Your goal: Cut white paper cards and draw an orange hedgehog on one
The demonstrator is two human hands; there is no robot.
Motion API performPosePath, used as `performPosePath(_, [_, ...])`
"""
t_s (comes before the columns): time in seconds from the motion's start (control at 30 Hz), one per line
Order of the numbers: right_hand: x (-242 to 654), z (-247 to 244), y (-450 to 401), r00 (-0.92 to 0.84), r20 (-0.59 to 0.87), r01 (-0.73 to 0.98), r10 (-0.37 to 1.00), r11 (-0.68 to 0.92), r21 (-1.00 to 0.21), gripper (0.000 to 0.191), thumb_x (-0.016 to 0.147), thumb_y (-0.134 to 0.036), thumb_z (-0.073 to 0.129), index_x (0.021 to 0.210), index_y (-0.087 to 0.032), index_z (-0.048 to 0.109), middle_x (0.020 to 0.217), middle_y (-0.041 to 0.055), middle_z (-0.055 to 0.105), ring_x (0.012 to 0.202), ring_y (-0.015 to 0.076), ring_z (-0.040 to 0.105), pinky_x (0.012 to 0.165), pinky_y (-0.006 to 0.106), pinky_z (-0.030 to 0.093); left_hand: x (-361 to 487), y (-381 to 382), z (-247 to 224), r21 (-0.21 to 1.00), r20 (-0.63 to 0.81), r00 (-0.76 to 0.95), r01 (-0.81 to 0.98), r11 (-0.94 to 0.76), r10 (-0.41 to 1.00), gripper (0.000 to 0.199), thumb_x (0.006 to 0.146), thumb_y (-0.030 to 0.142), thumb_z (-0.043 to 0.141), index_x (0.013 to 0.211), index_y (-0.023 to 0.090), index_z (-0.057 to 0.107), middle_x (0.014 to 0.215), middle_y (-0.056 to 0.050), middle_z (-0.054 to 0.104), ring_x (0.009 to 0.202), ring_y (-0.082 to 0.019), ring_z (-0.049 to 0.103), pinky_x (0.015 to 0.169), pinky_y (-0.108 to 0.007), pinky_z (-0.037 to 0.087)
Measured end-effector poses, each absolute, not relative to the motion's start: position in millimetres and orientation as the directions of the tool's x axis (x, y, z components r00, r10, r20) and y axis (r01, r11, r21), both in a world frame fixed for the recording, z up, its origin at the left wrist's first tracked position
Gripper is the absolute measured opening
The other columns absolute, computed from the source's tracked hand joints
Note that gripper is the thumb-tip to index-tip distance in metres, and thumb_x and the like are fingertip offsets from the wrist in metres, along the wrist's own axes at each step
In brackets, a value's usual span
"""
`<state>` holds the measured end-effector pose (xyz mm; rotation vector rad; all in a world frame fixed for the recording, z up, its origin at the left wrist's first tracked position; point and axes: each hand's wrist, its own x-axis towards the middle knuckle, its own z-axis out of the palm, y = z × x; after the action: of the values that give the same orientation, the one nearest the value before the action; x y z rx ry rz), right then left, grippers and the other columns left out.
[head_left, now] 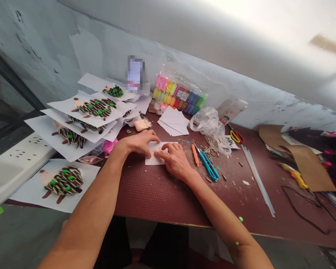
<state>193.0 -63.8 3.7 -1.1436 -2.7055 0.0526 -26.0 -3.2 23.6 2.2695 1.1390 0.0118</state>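
A small white sheet of paper [151, 161] lies on the table under both hands. On it is a thin peach-coloured patch [156, 151], partly hidden by my fingers. My left hand [140, 144] rests at the sheet's left and upper edge, fingers apart and gripping nothing. With its index finger stretched out, my right hand [177, 161] presses on the patch, its other fingers loosely bent over the paper. A lump of peach clay [142, 124] sits just beyond my left hand. To the right are an orange pen [195, 155] and a teal-handled tool [210, 166].
Sheets bearing seed-covered hedgehog figures [96, 108] are stacked at left, above a white power strip [19, 160]. Behind stand blank paper [173, 121] and a coloured clay pack [179, 95]. Rightward lie loose seeds [210, 147], scissors [236, 136], glue sticks [258, 179] and a yellow glue gun [295, 175].
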Motion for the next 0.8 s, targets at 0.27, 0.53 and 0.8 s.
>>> performPosePath(0.27, [187.8, 5.1, -62.5, -0.664, 0.162, 0.738, 0.730, 0.675, -0.014, 0.035, 0.102, -0.020, 0.047, 0.124, -0.033, 0.070, 0.116, 0.0087, 0.061, 0.101, 0.0236, 0.045, 0.092, 0.039, 0.030, -25.6, -3.5, 22.2, 0.523, -0.233, 0.641, 0.717, -0.461, 0.732, 0.072, 0.062, 0.033, 0.069, 0.132, 0.027, 0.060, 0.135, -0.006, 0.053, 0.130, -0.029, 0.045, 0.113, -0.038, 0.035])
performPosePath(0.53, [185.1, 5.6, -61.4, -0.642, 0.145, 0.766, 0.753, 0.639, 0.073, 0.031, 0.103, -0.021, 0.045, 0.121, -0.027, 0.069, 0.110, 0.0105, 0.060, 0.097, 0.0246, 0.044, 0.091, 0.040, 0.030, -25.7, -3.7, 22.7, 0.515, -0.234, 0.646, 0.716, -0.470, 0.727, 0.071, 0.062, 0.032, 0.068, 0.132, 0.026, 0.060, 0.136, -0.006, 0.053, 0.130, -0.029, 0.045, 0.114, -0.038, 0.035])
performPosePath(0.8, [182.9, 6.6, -61.6, -0.617, 0.123, 0.786, 0.777, 0.606, 0.118, 0.028, 0.103, -0.022, 0.046, 0.119, -0.026, 0.069, 0.105, 0.0097, 0.059, 0.095, 0.0243, 0.044, 0.092, 0.040, 0.029, -26.1, -1.6, 18.6, 0.517, -0.227, 0.646, 0.714, -0.473, 0.729, 0.069, 0.061, 0.032, 0.070, 0.129, 0.029, 0.062, 0.135, -0.004, 0.053, 0.129, -0.029, 0.045, 0.114, -0.039, 0.035])
